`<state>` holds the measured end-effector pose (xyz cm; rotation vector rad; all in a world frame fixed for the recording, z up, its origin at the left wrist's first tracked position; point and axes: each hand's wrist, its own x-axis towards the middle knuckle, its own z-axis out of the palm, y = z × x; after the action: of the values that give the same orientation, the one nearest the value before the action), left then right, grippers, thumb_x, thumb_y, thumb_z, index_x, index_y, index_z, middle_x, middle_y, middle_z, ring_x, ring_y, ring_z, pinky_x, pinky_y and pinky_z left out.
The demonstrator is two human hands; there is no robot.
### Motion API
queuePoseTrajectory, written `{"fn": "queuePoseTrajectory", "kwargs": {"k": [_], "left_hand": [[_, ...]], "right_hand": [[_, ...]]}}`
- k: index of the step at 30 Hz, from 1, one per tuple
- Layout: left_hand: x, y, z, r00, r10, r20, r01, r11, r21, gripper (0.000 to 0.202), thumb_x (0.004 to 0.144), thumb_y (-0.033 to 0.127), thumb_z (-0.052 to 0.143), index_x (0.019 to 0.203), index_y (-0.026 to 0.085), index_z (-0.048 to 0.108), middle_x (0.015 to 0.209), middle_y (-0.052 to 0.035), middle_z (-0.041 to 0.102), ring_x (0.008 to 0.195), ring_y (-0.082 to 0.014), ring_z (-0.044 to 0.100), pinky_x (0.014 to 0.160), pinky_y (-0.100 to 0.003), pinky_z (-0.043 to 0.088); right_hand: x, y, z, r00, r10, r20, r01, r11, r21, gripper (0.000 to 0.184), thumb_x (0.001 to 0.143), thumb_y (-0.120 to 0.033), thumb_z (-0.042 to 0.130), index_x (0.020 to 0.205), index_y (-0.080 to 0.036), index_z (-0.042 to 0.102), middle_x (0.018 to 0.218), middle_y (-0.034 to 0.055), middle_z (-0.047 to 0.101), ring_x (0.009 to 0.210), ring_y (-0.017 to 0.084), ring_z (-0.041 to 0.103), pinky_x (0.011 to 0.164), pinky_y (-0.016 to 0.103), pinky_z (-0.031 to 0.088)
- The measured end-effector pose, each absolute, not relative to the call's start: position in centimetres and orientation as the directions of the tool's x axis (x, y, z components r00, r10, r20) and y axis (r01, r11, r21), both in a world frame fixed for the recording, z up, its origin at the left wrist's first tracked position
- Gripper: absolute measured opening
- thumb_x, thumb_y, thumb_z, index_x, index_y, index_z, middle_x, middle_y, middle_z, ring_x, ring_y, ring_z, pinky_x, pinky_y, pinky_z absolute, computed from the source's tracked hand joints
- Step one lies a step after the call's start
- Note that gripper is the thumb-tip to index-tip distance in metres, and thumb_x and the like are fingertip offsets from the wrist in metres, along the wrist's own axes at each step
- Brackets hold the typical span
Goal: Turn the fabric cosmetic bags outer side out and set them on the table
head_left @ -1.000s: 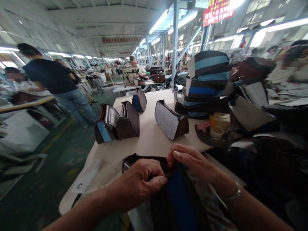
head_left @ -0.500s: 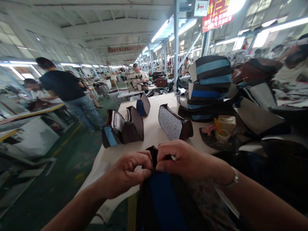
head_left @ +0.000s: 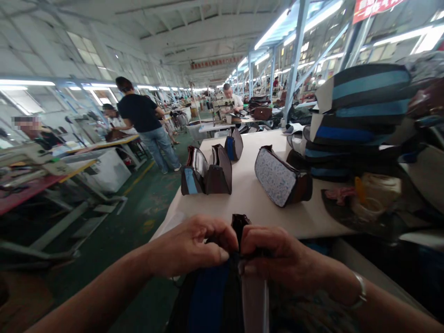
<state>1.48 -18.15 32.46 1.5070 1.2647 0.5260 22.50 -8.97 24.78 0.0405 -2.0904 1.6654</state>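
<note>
A dark bag with a blue stripe [head_left: 208, 300] stands close in front of me at the bottom of the head view. My left hand [head_left: 199, 243] pinches its upper edge between thumb and bent fingers. Just beside it, my right hand [head_left: 277, 254] grips the same edge, fingers curled and a bracelet at the wrist. Dark shiny material [head_left: 240, 224] pokes up between the two hands. Below my right fingers a pale panel [head_left: 255, 300] of the bag shows. The fingers cover the exact spot being pinched.
Several unfinished bags stand on the pale table [head_left: 239, 203], among them a patterned grey bag [head_left: 275, 178]. Striped bags form a tall stack [head_left: 371, 111] at right, near a glue pot [head_left: 369, 206]. A person in a dark shirt [head_left: 140, 113] stands in the aisle.
The view has swung left, so the table and stack sit farther right. The bag has turned in my hands, bringing its pale panel into sight below my right fingers.
</note>
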Motion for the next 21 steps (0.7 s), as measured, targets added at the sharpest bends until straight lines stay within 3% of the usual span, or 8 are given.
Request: {"fn": "queuePoseTrajectory", "kwargs": {"k": [3, 9, 16, 21], "left_hand": [[2.0, -18.0, 32.6, 0.335, 0.907, -0.253, 0.456, 0.079, 0.887, 0.018, 0.083, 0.032, 0.067, 0.083, 0.013, 0.069, 0.079, 0.0018, 0.057, 0.074, -0.0123, 0.049, 0.068, -0.024, 0.037], [3.0, -17.0, 31.5, 0.283, 0.931, -0.232, 0.47, 0.076, 0.879, 0.016, 0.081, 0.03, 0.064, 0.079, 0.014, 0.064, 0.074, 0.0023, 0.052, 0.068, -0.0118, 0.044, 0.062, -0.026, 0.032], [4.9, -16.4, 31.4, 0.234, 0.926, -0.296, 0.404, 0.184, 0.896, 0.024, 0.078, 0.037, 0.068, 0.075, 0.014, 0.06, 0.067, 0.0044, 0.045, 0.063, -0.0105, 0.037, 0.057, -0.025, 0.028], [5.6, -16.0, 31.3, 0.208, 0.923, -0.323, 0.378, 0.229, 0.897, 0.02, 0.074, 0.033, 0.067, 0.074, 0.014, 0.061, 0.063, 0.0054, 0.044, 0.059, -0.0094, 0.034, 0.055, -0.024, 0.026]], "right_hand": [[22.9, -8.6, 25.5, -0.885, 0.271, 0.379, -0.3, 0.292, -0.908, 0.019, 0.091, -0.029, 0.07, 0.083, -0.016, 0.058, 0.081, -0.0009, 0.053, 0.072, 0.01, 0.045, 0.065, 0.023, 0.036], [23.8, -7.3, 25.9, -0.879, 0.239, 0.412, -0.277, 0.448, -0.85, 0.011, 0.096, -0.02, 0.059, 0.086, -0.017, 0.056, 0.08, -0.0021, 0.05, 0.07, 0.009, 0.044, 0.062, 0.022, 0.033], [24.3, -7.3, 25.1, -0.832, 0.223, 0.507, -0.205, 0.727, -0.655, 0.021, 0.099, -0.019, 0.04, 0.078, -0.019, 0.041, 0.077, 0.0001, 0.044, 0.069, 0.013, 0.039, 0.065, 0.029, 0.029], [23.9, -7.3, 24.1, -0.808, 0.365, 0.462, -0.208, 0.557, -0.804, 0.027, 0.096, -0.023, 0.041, 0.07, -0.019, 0.038, 0.066, -0.0031, 0.038, 0.062, 0.011, 0.036, 0.059, 0.027, 0.027]]}}
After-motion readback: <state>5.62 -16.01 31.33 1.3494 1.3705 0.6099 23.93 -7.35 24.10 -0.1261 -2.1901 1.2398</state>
